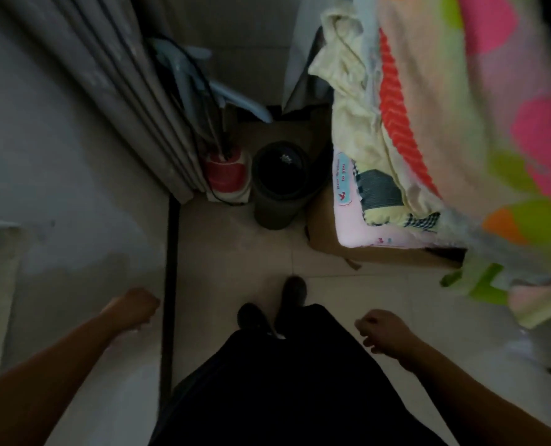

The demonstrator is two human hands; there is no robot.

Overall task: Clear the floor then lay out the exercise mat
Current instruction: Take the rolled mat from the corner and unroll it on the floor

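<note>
A dark rolled exercise mat [279, 188] stands upright on the pale tiled floor [235, 249] in the far corner, between a red-and-white container and a cardboard box. My left hand [135, 305] hangs low at the left with its fingers curled and nothing in it. My right hand [385, 331] is low at the right, also loosely closed and empty. Both hands are well short of the mat. My two feet in dark shoes [272, 309] stand on the tiles between them.
A grey curtain [106, 91] hangs at the left over a dark floor rail [170, 284]. The red-and-white container [226, 177] holds cables. A cardboard box [332, 236] sits under a bed with a bright pink-and-green blanket [493, 123] overhanging at the right.
</note>
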